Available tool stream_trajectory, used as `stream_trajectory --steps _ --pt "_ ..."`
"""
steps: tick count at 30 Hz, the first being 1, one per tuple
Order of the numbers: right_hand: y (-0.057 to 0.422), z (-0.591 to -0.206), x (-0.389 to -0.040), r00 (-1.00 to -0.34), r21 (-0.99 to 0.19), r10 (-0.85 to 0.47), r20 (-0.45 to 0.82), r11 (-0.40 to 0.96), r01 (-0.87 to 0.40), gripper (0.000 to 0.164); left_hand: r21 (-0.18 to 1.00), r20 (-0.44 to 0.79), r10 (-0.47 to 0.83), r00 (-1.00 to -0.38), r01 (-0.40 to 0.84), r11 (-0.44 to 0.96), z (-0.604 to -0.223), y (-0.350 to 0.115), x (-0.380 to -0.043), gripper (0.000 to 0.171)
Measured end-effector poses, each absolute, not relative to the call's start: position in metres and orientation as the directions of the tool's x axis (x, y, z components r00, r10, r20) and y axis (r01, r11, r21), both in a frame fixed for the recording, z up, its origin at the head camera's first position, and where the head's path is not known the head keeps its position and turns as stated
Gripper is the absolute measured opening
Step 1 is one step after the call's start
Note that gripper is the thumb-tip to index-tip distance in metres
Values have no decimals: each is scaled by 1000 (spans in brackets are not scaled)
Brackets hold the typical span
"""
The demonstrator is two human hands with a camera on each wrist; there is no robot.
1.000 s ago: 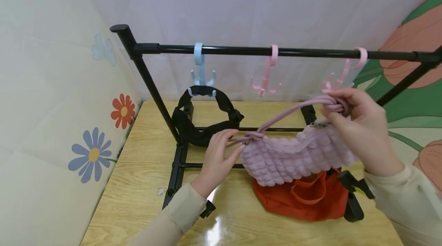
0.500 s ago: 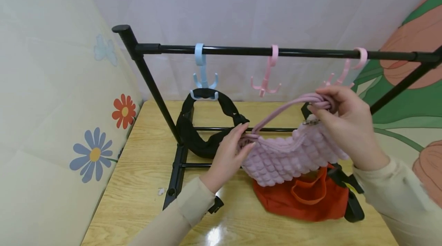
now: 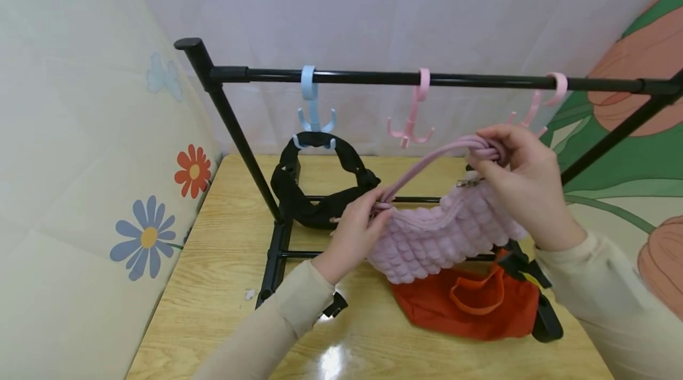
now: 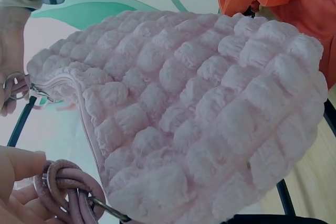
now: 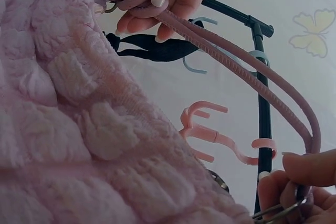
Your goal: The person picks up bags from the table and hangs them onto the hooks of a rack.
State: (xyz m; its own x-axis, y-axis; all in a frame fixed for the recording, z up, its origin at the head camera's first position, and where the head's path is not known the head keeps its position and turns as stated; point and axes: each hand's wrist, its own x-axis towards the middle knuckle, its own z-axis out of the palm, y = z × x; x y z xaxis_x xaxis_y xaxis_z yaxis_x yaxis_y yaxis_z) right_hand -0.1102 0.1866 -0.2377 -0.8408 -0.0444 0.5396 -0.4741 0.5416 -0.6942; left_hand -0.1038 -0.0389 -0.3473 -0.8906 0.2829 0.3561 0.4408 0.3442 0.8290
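A pale pink puffy handbag [image 3: 434,243] hangs between both hands above the table, its quilted side filling much of the left wrist view. My left hand [image 3: 354,235] pinches the knotted strap end at the bag's left corner. With thumb and fingers, my right hand [image 3: 525,187] holds the knot at the other end, near a metal clasp [image 3: 469,182]. Between them the mauve strap [image 3: 427,159] arches upward. Behind it, a pink hook [image 3: 409,119] hangs from the rail; another pink hook [image 3: 557,89] is partly hidden behind my right hand.
A black rack rail [image 3: 363,77] crosses the view. On its blue hook [image 3: 309,89] hangs a black bag [image 3: 315,214], just beyond my left hand. An orange-red bag [image 3: 475,315] lies on the wooden table [image 3: 213,309], below the pink handbag.
My right hand has moved left and slightly up with the strap end. My left hand has shifted right, and the strap arches more steeply. The black bag has swung a little.
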Motion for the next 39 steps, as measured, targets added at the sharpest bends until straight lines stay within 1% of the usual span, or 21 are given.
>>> stream_trajectory --steps 5,12,18,25,31,35,39 --pt "187 -240 -115 -853 -704 -37 521 547 -453 23 837 336 253 -907 411 361 -343 -43 -106 31" --pt "191 -243 -121 -871 -712 -27 491 563 -419 26 848 329 222 -918 390 359 -334 -52 -109 27" --pt "194 -246 -125 -876 -726 -14 481 555 -407 27 861 295 209 -932 354 364 -321 -61 -112 27" --pt "198 -250 -130 -890 -741 -9 455 551 -384 31 837 292 182 -939 343 427 -309 -69 -115 28" --pt "199 -252 -136 -896 -741 -12 443 558 -374 35 834 276 168 -946 323 447 -303 -73 -116 28" --pt "199 -254 -139 -890 -730 -14 455 568 -381 36 833 294 152 -944 331 444 -300 -76 -117 27" --pt "199 -257 -143 -889 -720 -16 458 580 -381 37 844 339 116 -934 356 400 -299 -78 -119 28"
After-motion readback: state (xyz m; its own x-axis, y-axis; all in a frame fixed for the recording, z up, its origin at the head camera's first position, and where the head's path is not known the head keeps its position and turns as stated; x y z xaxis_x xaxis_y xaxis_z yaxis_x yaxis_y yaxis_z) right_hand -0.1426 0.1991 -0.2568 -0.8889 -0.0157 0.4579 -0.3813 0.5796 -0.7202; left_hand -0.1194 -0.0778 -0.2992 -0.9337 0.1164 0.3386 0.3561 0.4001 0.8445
